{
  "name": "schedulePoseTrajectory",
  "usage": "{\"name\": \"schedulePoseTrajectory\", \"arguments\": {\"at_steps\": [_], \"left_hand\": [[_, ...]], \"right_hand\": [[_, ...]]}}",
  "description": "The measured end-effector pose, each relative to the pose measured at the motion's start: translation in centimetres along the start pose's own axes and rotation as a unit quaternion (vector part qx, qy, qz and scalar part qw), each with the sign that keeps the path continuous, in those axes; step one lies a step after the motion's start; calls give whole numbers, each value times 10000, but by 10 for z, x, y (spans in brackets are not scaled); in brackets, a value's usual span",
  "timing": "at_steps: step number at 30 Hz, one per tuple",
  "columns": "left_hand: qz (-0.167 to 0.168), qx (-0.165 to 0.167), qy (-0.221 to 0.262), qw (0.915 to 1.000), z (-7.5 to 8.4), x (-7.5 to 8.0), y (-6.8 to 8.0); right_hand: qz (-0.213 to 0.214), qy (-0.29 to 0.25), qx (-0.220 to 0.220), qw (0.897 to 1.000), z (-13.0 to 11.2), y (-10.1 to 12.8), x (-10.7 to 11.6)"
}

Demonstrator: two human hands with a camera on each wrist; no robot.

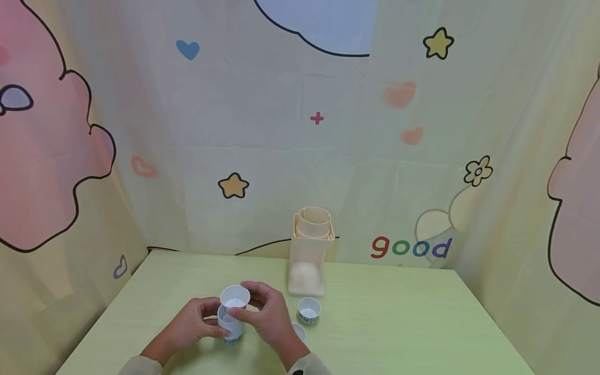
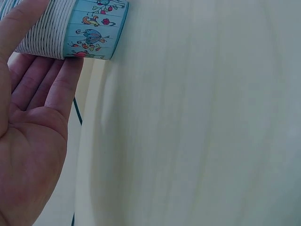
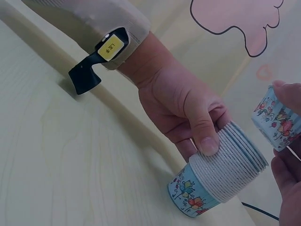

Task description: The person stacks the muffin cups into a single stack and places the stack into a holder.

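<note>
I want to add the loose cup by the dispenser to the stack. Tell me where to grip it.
Grip the loose cup by its side wall just under the rim, coming from above. It stands upright, mouth up, on the table, apart from the dispenser and both hands, so its wall looks free all round.

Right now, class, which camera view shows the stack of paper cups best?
The right wrist view: the stack of paper cups shows whole, ribbed rims and printed base. The left wrist view crops it; the head view shows it small, between both hands.
</note>
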State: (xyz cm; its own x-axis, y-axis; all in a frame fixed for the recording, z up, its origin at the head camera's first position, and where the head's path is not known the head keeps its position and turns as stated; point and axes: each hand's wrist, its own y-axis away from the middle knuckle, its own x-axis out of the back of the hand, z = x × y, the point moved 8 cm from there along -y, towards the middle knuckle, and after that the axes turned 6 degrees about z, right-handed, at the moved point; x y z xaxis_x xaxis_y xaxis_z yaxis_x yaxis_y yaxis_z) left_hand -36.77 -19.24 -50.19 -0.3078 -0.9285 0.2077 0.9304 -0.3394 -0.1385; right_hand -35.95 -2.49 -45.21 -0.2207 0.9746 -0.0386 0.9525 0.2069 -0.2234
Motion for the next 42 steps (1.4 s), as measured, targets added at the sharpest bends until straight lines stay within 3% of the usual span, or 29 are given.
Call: {"name": "schedulePoseTrajectory", "arguments": {"at_steps": [35,42], "left_hand": [[11,-58,-50,10000,0,0,0],[-21,29,53,10000,-2,0,1]], "right_hand": [[-64,521,-69,9986,21,3,-5],[-115,557,146,9983,21,4,-6]]}}
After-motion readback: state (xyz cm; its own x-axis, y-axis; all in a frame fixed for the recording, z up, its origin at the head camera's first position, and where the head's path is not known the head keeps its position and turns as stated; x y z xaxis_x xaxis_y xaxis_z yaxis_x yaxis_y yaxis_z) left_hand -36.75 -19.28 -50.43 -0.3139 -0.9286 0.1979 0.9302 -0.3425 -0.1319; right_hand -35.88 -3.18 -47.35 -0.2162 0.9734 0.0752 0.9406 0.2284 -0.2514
